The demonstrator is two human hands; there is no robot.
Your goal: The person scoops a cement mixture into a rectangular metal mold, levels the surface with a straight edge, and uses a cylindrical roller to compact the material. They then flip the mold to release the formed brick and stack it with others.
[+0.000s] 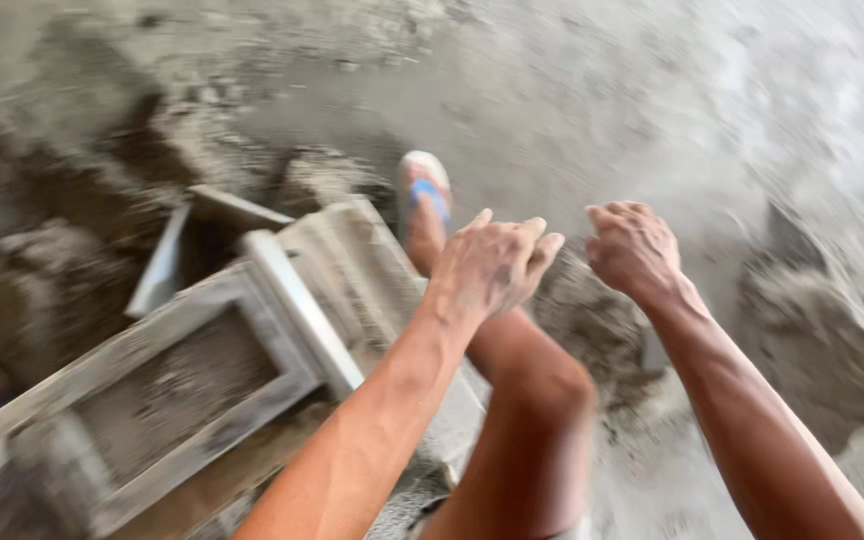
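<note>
Wooden frame mould (192,385) lies on the floor (592,90) at left; sandalled foot (424,205) just behind it; sand heap (817,340) at right; both hands between.

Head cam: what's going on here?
A person crouches over a sandy grey floor, both bare hands held out and empty. The left hand hovers, fingers loosely curled, above the edge of a grey rectangular frame mould caked with mix. The right hand is curled above a mound of damp grey mix. A sandalled foot is planted beside the mould. The frame is motion-blurred, so finer detail is unclear.
</note>
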